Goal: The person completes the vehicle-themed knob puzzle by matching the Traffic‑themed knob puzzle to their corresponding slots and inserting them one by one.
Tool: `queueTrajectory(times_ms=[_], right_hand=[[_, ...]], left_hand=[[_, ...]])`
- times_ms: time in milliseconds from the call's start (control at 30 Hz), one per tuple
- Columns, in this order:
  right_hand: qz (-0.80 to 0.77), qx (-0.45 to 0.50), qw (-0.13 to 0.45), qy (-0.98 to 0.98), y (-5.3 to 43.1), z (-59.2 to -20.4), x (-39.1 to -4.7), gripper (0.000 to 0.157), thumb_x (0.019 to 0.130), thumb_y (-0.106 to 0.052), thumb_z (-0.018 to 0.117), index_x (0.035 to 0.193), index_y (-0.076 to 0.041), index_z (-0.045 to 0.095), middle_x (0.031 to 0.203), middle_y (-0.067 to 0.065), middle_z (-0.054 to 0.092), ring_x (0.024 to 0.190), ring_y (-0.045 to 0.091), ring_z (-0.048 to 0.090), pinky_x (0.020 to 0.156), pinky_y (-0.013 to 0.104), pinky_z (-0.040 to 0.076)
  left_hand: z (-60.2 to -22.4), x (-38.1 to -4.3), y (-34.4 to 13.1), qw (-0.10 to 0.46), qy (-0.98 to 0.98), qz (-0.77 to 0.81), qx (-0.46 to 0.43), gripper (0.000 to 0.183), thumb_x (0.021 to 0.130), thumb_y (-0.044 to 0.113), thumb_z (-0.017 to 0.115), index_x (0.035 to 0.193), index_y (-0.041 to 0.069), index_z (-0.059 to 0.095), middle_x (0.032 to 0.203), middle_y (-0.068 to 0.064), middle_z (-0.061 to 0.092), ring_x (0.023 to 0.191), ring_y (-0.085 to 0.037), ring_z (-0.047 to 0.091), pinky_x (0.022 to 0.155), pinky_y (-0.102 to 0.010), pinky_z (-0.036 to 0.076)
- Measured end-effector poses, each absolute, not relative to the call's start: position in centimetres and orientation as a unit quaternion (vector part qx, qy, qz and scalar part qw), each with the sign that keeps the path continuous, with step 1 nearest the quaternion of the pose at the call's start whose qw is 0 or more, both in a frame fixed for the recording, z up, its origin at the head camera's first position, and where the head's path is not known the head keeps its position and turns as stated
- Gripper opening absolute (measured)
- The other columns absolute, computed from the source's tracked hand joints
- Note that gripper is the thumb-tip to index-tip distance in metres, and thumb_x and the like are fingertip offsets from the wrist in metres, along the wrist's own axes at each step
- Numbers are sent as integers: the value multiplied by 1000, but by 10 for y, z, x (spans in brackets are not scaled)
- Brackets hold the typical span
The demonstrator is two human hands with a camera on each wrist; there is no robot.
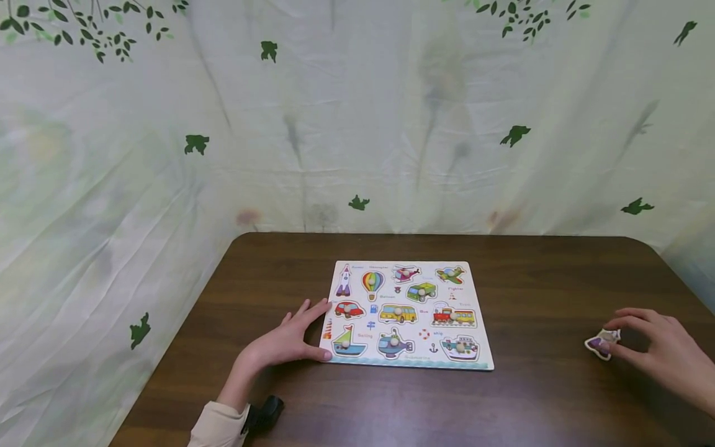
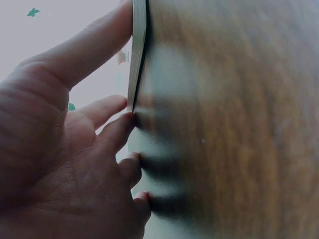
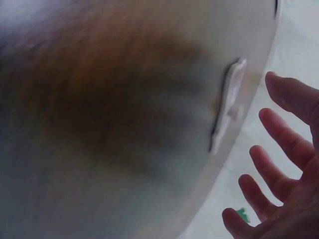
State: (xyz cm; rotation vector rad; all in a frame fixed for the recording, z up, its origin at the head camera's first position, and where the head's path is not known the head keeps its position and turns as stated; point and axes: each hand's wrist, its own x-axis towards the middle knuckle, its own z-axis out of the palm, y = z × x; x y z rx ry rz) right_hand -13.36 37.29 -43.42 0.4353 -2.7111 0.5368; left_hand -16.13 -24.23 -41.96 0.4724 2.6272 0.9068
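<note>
A flat puzzle board (image 1: 424,363) printed with coloured vehicles lies on the table. Along its left edge rests my left hand (image 1: 290,338), thumb at the lower corner and fingers spread. The left wrist view shows that hand (image 2: 75,144) touching the board's thin edge (image 2: 136,59). Far to the right, a loose purple and white puzzle piece (image 1: 603,343) lies on the wood. My right hand (image 1: 659,347) hovers at it with fingers apart. In the right wrist view the knobbed piece (image 3: 229,104) lies on the table, separate from the right hand (image 3: 284,164).
The brown wooden table (image 1: 536,410) has rounded far corners. A pale curtain (image 1: 380,124) with leaf prints hangs behind it and along the left side. A black device (image 1: 265,414) sits at the left wrist, by a cream sleeve (image 1: 220,425).
</note>
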Motion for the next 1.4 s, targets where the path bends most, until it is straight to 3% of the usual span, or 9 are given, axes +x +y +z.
queueTrajectory(times_ms=[400,633,933,1100,1233,1400], right_hand=[[173,147,155,-961,385,-444,-138,28,62,-4,88,81,-13,70,102,28,61,87,50,55,75,60,36],[169,104,132,-971,385,-440,-142,21,71,-10,86,81,-9,67,99,28,59,88,49,52,72,61,38],[156,88,118,-977,385,-439,-145,18,75,-15,85,82,-7,71,100,30,59,89,50,51,74,63,38],[163,105,129,-973,385,-444,-147,17,73,-6,84,82,-5,70,100,31,60,91,51,51,76,63,37],[169,138,143,-965,383,-447,-149,25,69,6,82,83,-7,67,99,28,61,91,50,52,76,61,36],[174,154,146,-962,379,-447,-151,28,69,8,81,84,-11,66,102,26,59,93,48,50,76,61,35]], left_hand=[[-420,-161,-242,159,918,322,168,99,75,43,82,154,12,32,161,-7,25,149,-36,4,113,-64,2],[-421,-161,-242,157,918,321,172,98,76,43,83,154,12,33,161,-7,25,149,-36,4,113,-64,2],[-423,-162,-242,158,917,325,170,98,75,43,83,154,13,33,161,-6,26,149,-36,4,113,-63,1],[-421,-162,-242,157,917,324,171,98,75,42,83,154,13,33,161,-6,25,149,-37,4,113,-63,1],[-421,-163,-243,155,917,323,174,98,75,42,84,154,12,33,161,-6,25,149,-37,4,113,-64,1],[-420,-163,-243,158,917,323,172,98,75,42,84,154,12,33,161,-6,24,149,-36,3,113,-63,0]])
